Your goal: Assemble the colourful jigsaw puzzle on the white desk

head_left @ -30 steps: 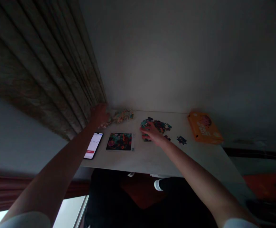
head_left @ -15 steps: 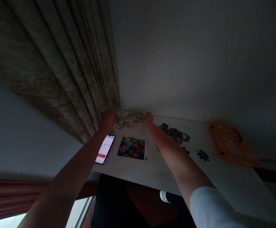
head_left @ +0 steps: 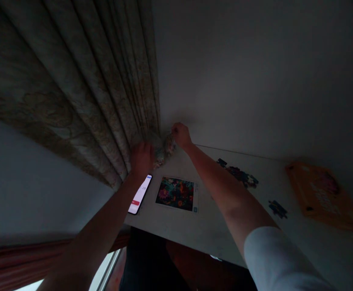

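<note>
A clear plastic bag of puzzle pieces (head_left: 169,145) hangs between my hands at the table's back corner, by the curtain. My right hand (head_left: 181,135) is raised, its fingers closed on the bag's right end. My left hand (head_left: 142,157), blurred by motion, is closed at the bag's left side, lower down. Just in front of my left hand lies a lit phone (head_left: 140,195) with a timer on its screen. A printed picture card (head_left: 176,193) with a colourful floral design lies flat near the middle of the table.
Joined puzzle pieces (head_left: 239,174) lie beyond my right forearm, which partly covers them. A smaller joined cluster (head_left: 277,209) sits further right, near an orange puzzle box (head_left: 324,194). A pleated curtain (head_left: 109,93) hangs at the left, and a wall (head_left: 249,89) stands behind the table (head_left: 170,222).
My right hand has risen, lifting and tilting the bag's right end. My left hand has shifted slightly right and down in view. The camera view has turned a little.
</note>
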`<state>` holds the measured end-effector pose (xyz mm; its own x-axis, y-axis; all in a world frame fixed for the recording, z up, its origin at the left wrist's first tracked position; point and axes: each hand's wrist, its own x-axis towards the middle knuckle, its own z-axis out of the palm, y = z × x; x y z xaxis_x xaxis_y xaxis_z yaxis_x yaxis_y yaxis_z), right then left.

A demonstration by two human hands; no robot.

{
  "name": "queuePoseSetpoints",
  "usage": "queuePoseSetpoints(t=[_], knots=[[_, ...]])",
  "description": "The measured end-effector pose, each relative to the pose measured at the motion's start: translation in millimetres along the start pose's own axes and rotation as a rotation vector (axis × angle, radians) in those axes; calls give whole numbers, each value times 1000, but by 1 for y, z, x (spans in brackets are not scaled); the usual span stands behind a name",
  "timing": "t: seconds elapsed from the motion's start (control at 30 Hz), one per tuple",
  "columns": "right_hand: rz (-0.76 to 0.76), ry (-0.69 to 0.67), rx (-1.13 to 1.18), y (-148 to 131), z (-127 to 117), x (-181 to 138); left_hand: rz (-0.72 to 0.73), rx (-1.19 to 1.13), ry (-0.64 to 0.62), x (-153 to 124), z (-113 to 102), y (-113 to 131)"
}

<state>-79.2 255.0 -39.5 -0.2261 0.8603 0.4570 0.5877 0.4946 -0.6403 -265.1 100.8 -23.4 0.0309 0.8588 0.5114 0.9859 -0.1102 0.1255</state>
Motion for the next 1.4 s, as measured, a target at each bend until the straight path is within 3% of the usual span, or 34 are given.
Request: queuePoseSetpoints(t=[0.2,0.3,0.4,0.53,0.7,0.8,0.87,0.97,1.07,1.3,1.4], knots=[[-67,-169,140,-30,21,37,2,-42,-39,-23,-3,2],[-162,-160,137,-37,4,24,46,-54,-22,-24,-2,12],[-160,-97,66,-32,-31,-8,88,-76,7,-32,1,34],[-28,-14,16,-6,-96,-80,255,-186,-53,-54,11,81],[294,82,-100,47,-190,-221,564,-349,-277,-83,34,172],[492,224,-273,73,-235,-310,621,-332,-430,-97,50,227],[547,255,-348,82,-250,-358,612,-307,-484,-105,61,252],[569,220,-422,86,-253,-403,598,-279,-495,-110,74,269],[593,204,-503,83,-241,-419,623,-258,-480,-106,83,267],[502,180,-473,79,-213,-399,695,-300,-431,-101,82,245],[499,135,-477,72,-200,-385,569,-261,-401,-106,75,237]])
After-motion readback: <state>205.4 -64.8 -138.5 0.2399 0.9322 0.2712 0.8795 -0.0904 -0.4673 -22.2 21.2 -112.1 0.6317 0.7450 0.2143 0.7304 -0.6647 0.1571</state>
